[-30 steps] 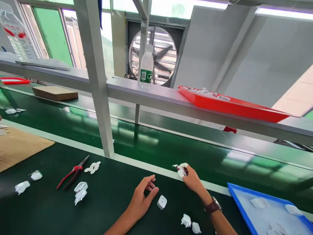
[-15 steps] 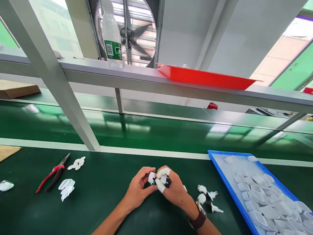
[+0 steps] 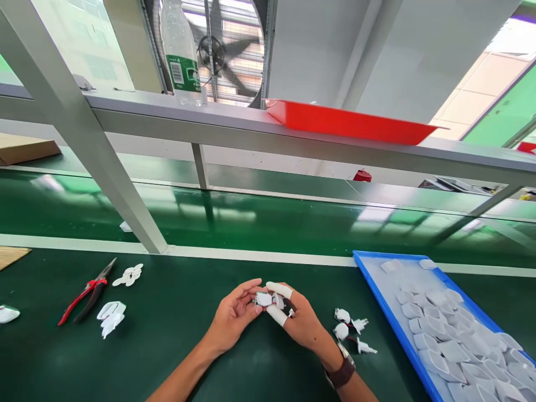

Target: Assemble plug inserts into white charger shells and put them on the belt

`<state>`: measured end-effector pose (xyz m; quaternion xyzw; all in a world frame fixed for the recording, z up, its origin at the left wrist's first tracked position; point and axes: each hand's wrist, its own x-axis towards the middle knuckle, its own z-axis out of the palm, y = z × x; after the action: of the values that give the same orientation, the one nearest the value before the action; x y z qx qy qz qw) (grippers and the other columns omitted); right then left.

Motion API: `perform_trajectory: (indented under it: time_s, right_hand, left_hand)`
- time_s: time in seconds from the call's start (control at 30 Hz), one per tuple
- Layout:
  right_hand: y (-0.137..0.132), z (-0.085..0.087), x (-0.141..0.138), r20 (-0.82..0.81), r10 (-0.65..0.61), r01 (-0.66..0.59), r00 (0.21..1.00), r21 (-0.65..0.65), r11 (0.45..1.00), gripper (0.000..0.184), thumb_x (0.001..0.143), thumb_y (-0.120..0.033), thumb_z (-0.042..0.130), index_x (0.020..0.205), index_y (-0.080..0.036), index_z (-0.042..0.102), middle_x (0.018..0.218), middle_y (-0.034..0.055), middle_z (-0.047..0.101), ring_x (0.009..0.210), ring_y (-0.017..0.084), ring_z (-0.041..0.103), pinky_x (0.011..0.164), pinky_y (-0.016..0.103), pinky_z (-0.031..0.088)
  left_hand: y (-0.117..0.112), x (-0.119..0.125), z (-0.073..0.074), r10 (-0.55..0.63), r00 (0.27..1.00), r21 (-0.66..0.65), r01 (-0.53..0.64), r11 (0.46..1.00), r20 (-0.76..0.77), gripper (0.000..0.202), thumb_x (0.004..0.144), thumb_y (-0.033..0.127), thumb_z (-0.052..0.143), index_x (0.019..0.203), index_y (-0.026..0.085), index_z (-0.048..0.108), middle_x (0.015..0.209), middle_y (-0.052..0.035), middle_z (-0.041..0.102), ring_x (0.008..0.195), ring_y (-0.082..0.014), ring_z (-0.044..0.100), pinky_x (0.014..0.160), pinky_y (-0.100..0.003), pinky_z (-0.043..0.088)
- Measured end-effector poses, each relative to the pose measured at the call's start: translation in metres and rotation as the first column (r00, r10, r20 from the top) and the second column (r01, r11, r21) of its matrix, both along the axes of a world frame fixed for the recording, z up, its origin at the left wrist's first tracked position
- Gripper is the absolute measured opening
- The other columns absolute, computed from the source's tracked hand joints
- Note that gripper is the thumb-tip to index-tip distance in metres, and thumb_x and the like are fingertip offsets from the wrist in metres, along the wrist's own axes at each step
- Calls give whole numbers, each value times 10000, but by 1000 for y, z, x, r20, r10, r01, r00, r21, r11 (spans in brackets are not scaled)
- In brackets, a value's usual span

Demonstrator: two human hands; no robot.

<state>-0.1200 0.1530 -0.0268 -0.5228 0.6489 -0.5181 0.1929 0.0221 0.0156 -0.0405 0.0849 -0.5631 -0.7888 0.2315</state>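
Observation:
My two hands meet over the dark green work surface [image 3: 176, 357], low in the middle of the view. Between them sits a small white plastic part [image 3: 264, 299] with a bit of circuit showing. My left hand [image 3: 234, 315] has its fingers curled round that part from the left. My right hand [image 3: 298, 319], with white finger cots on thumb and forefinger and a watch at the wrist, pinches it from the right. A few white plug parts with wires [image 3: 350, 330] lie just right of my right hand.
A blue tray [image 3: 379, 304] with several white shells fills the lower right. Red-handled pliers [image 3: 82, 292], small white discs [image 3: 129, 274] and white parts [image 3: 109, 316] lie at left. Behind runs a green conveyor belt [image 3: 268, 218], then a grey shelf with a bottle [image 3: 179, 53] and red tray [image 3: 347, 121].
The view swung right and down from a second ago. My hands, then apart on the surface, have come together on the white part. Since half a second ago they barely shifted.

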Motion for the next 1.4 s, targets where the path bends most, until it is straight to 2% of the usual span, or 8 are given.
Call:
perform_trajectory:
  time_s: [0.13, 0.2, 0.33, 0.5, 0.63, 0.83, 0.93, 1.4]
  right_hand:
    - [3, -1, -8, -114, 4, -13, 993, -76, 997, 359, 937, -209, 615, 1285, -296, 641, 1173, 36, 716, 896, 149, 688, 794, 286, 581]
    - [5, -2, -15, -139, -76, 54, 987, -157, 986, 361, 931, -191, 622, 1275, -299, 646, 1185, 43, 721, 934, 159, 704, 811, 289, 592]
    - [12, -10, -26, -134, -259, 222, 956, -244, 944, 347, 931, -181, 620, 1262, -285, 643, 1192, 65, 732, 1036, 197, 717, 844, 319, 609]
    - [16, -23, -26, -153, -338, 307, 929, -198, 931, 344, 928, -188, 631, 1259, -283, 623, 1120, 55, 761, 986, 205, 743, 830, 331, 627]
    - [17, -27, -19, -254, -278, 221, 926, -232, 947, 399, 948, -135, 574, 1314, -292, 599, 1146, 76, 727, 996, 204, 723, 810, 325, 627]
    - [17, -21, -13, -455, -245, 102, 856, -316, 943, 492, 925, -41, 555, 1378, -234, 551, 1131, 98, 719, 953, 208, 691, 805, 374, 614]
    - [16, -20, -12, -502, -249, 80, 828, -335, 939, 466, 908, -21, 568, 1338, -200, 567, 1120, 110, 722, 913, 211, 674, 788, 396, 607]
    - [18, -28, -8, -683, -231, 35, 693, -288, 957, 359, 902, -26, 566, 1237, -138, 625, 1124, 130, 703, 991, 234, 661, 927, 472, 590]
  left_hand:
    - [0, -4, -6, 83, 996, -20, -82, 996, 26, 536, 815, 309, 816, 1295, 214, 597, 1141, -106, 690, 1017, -248, 707, 943, -442, 597]
    - [-3, -4, -8, 165, 985, -155, -155, 976, 55, 582, 784, 321, 829, 1306, 232, 586, 1198, -103, 651, 1020, -251, 700, 933, -454, 602]
    - [-13, -2, -14, 374, 902, -631, -164, 759, 216, 729, 712, 319, 864, 1379, 300, 571, 1393, -91, 561, 1287, -324, 560, 1135, -553, 452]
    - [-12, -9, -33, 365, 880, -785, 15, 619, 305, 527, 802, 236, 768, 1310, 255, 626, 1315, -104, 654, 1313, -354, 535, 1148, -603, 409]
    - [-9, -12, -38, 273, 941, -764, -25, 645, 200, 396, 963, 204, 554, 1351, 273, 597, 1319, -108, 629, 1241, -264, 605, 1110, -485, 486]
    - [-10, -10, -24, 162, 968, -460, -58, 886, 191, 413, 927, 250, 658, 1336, 244, 596, 1204, -86, 694, 1110, -230, 693, 1015, -391, 578]
    - [-11, -10, -18, 89, 973, -344, -11, 939, 213, 310, 891, 229, 710, 1199, 215, 682, 1172, -84, 715, 1075, -228, 707, 990, -357, 589]
    - [-19, -4, -13, 104, 990, -518, -39, 854, 96, 314, 903, 149, 679, 1182, 284, 726, 1210, -63, 742, 1123, -215, 708, 1007, -356, 570]
